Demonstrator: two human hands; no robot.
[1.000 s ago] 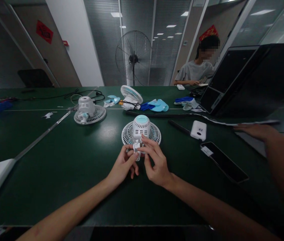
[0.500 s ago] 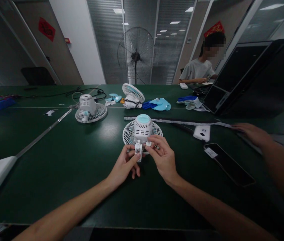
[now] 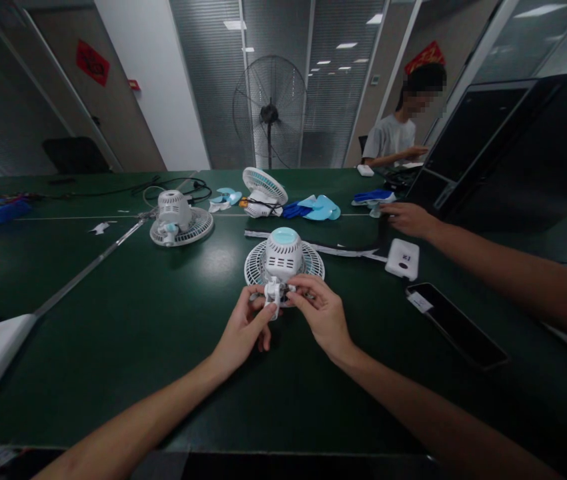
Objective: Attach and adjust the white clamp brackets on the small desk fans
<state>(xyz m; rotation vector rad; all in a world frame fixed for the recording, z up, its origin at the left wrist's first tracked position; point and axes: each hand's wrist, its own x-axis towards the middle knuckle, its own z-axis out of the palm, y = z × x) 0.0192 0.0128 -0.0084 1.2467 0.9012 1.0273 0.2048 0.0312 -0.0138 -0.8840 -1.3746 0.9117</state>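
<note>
A small white fan [image 3: 284,252] lies face down on the green table, its motor housing with a light blue cap pointing up. At its near side, the fingers of my left hand [image 3: 244,325] are closed around the white bracket [image 3: 273,293]. From the right, my right hand [image 3: 324,313] pinches a small white part against that bracket; the fingertips hide most of it, so I cannot make out its exact shape.
Another face-down fan [image 3: 174,217] sits to the left, a tilted fan [image 3: 263,190] behind. Blue fan blades [image 3: 321,208], a black-and-white strap [image 3: 343,251], a white box [image 3: 402,259] and a phone [image 3: 456,325] lie around. Another person's hand [image 3: 406,219] reaches in from the right.
The other person's hand at the right has moved farther back and left, off the strap's end, toward the blue-and-white gloves. The strap's right end has shifted. My hands stay at the bracket, the right slightly closer.
</note>
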